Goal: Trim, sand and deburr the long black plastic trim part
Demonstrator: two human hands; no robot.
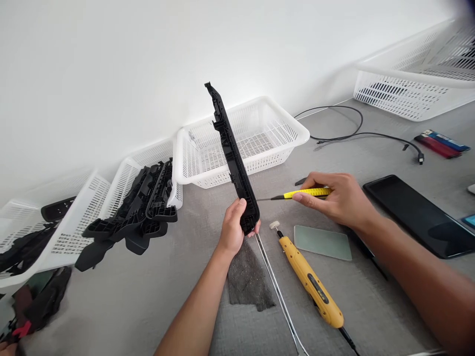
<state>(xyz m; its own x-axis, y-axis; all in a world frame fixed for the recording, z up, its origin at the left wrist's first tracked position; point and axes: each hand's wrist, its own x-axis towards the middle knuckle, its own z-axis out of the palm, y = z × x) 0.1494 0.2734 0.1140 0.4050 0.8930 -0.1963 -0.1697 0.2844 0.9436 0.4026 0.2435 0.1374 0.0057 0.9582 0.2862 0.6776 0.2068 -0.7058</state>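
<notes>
the left hand (232, 226) was wrapped round the lower end of a long black plastic part (234, 160), which stood tilted up above it. the right hand (339, 198) pinched a yellow knife (307, 193), its blade at the part's edge, and below that hand lay a pale green slab (322, 242).

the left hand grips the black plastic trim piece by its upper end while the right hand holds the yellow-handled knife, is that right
Not quite: the head view shows the left hand gripping the black plastic trim piece by its lower end. The right hand does hold the yellow-handled knife.
</notes>
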